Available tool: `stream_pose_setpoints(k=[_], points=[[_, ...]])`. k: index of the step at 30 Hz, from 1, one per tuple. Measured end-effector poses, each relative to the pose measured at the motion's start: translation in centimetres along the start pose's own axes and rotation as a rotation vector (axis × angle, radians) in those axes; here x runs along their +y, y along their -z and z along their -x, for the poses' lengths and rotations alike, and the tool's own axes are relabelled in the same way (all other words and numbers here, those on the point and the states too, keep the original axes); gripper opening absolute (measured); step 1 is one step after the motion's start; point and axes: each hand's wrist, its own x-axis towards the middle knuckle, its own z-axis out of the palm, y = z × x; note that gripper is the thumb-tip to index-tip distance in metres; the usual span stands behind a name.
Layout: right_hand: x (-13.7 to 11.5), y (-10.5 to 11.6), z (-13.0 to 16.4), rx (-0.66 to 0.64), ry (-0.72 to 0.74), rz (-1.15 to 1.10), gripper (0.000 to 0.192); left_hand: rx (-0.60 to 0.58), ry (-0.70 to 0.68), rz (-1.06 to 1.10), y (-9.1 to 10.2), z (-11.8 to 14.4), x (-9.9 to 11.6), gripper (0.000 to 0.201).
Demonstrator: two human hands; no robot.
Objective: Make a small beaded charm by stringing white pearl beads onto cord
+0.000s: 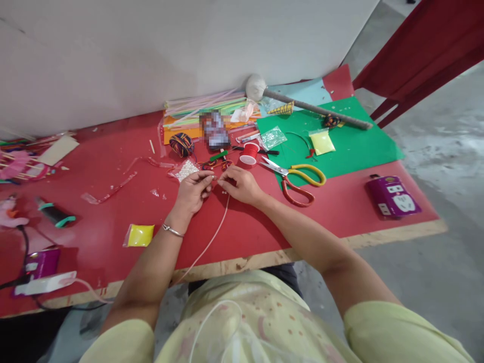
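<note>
My left hand (194,189) and my right hand (240,184) meet over the red table (113,222), fingertips almost touching. Both pinch a thin pale cord (215,229) that runs from the fingers down over the table's front edge to my lap. Whether a bead sits between the fingertips is too small to tell. Just beyond my left hand lies a clear bag of white beads (186,170). A red spool of thread (249,153) stands just past my right hand. Scissors with yellow and red handles (297,180) lie to the right.
Green paper sheet (348,146) at back right holds a yellow bag (321,141) and a long padded stick (302,103). Straws (204,106) lie by the wall. A purple power strip (392,195) sits right; another yellow bag (139,235) lies front left.
</note>
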Motion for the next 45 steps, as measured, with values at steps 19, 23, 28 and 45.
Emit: stream_pose_setpoints(k=[19,23,28,45], points=[[0.05,-0.08,0.0,0.014,0.006,0.0,0.011,0.03,-0.018,-0.033,-0.23,0.06,-0.13,0.034],[0.02,-0.03,0.04,0.016,0.018,-0.012,0.013,0.022,-0.01,-0.013,-0.12,0.09,-0.03,0.034],[0.02,-0.08,0.02,0.0,-0.002,0.002,0.013,0.024,-0.008,-0.03,-0.22,0.14,-0.01,0.035],[0.2,-0.15,0.07,0.043,0.002,-0.023,0.015,0.016,-0.004,-0.027,-0.14,0.09,-0.06,0.034]])
